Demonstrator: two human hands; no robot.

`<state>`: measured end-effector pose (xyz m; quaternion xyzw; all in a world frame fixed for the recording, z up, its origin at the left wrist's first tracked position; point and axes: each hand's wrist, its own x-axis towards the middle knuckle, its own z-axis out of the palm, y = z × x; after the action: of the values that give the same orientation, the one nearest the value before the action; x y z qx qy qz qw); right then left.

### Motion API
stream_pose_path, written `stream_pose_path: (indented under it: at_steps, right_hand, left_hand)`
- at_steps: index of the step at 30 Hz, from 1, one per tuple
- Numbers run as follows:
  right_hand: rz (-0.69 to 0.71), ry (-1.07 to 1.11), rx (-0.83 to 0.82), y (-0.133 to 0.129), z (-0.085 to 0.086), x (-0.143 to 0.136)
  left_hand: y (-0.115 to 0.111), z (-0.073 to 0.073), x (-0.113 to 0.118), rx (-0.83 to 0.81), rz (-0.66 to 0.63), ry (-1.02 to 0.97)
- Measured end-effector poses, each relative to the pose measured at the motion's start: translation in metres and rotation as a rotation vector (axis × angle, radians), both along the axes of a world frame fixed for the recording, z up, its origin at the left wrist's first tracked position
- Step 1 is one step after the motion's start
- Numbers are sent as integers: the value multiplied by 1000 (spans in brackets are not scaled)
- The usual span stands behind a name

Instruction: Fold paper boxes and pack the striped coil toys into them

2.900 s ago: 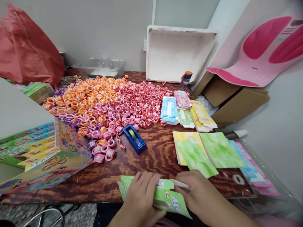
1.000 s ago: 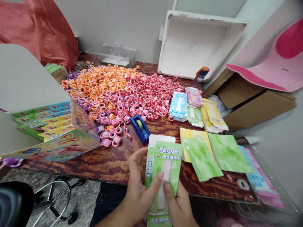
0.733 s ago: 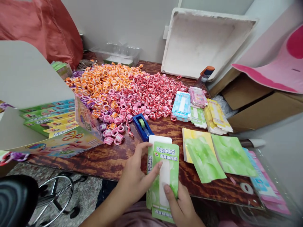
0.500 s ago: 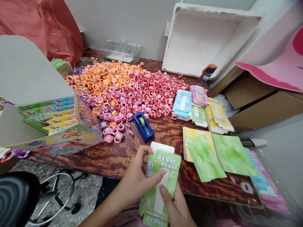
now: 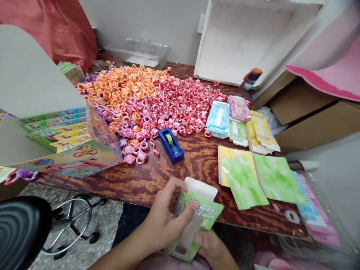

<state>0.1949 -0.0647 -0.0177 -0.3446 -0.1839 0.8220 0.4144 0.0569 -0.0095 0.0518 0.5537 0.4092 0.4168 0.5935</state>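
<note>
Between both hands, just in front of the table's near edge, is a green cardboard box (image 5: pixel 209 210) with a window in its front and a white flap standing up at its top. My left hand (image 5: pixel 171 213) grips its upper left side, thumb across the front. Lower on the box, my right hand (image 5: pixel 210 242) holds the right side with the thumb on the front; its other fingers are largely hidden. A blue tape dispenser (image 5: pixel 171 146) with a green roll stands on the table beyond the hands.
Coiled plastic rings (image 5: pixel 180 101) in orange, red, pink and purple are heaped across the table (image 5: pixel 135 187). A display carton (image 5: pixel 92 157) with several packs stands left. To the right lie blue boxes (image 5: pixel 218 118), yellow boxes (image 5: pixel 261 129) and green sheets (image 5: pixel 277 176). A stool (image 5: pixel 25 232) stands lower left.
The green box has tilted and turned in my hands, its top shifting right and its lower end drawing up. My right hand has moved slightly along its side. The camera view has shifted slightly.
</note>
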Motion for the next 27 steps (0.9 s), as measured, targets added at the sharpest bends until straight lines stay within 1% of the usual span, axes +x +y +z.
stream_pose_path:
  at_steps: [3,6,8,10,14,16,18,20,22,25,27]
  right_hand:
    - [-32,16,9,6,1,3]
    - [-91,-11,24,12,3,8]
    - [-101,-29,33,16,5,10]
    - [-42,-36,52,18,9,11]
    - [144,-45,73,24,20,12]
    - [193,-25,59,27,25,14]
    - [230,17,34,30,28,17]
    - [247,66,-8,31,29,20]
    - [257,109,-50,33,30,23]
    - [256,133,-75,35,30,27]
    - [254,119,-75,36,32,29]
  left_hand:
    - [5,7,-13,131,-55,209]
    - [11,15,-23,161,-114,345]
    - [17,20,-28,161,-118,375]
    - [25,24,-33,159,-176,361]
    - [46,32,-42,109,-454,275]
    - [57,36,-45,78,-564,237]
    - [66,37,-46,22,-642,199]
    - [72,36,-45,-55,-670,162]
    - [76,33,-43,-110,-643,132]
    - [79,30,-40,-147,-604,82]
    - [80,29,-39,-170,-607,56]
